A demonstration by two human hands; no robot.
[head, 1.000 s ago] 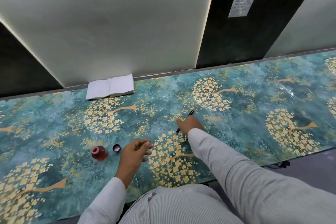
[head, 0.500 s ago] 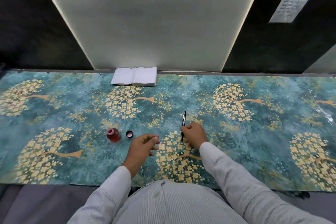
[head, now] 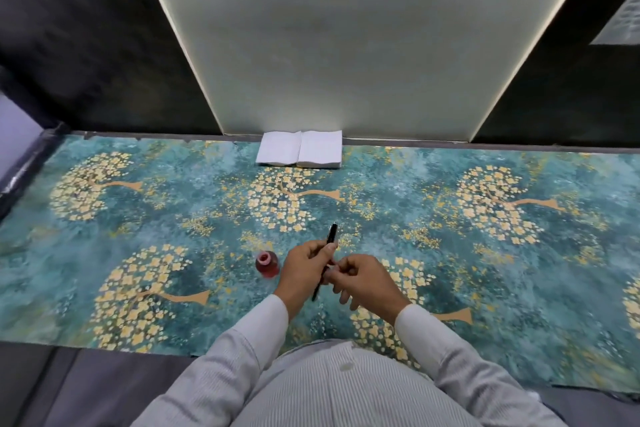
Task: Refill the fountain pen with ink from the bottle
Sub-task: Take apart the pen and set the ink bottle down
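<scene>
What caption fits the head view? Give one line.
Left hand and right hand grip a slim black fountain pen beside an open red ink bottle.

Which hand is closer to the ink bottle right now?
Left. The left hand sits just right of the ink bottle, almost touching it, gripping the pen. The right hand is farther right, beyond the left hand, at the pen's lower part.

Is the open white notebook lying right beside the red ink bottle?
No. The open white notebook lies at the table's far edge against the wall, well apart from the small red glass ink bottle near the hands.
</scene>
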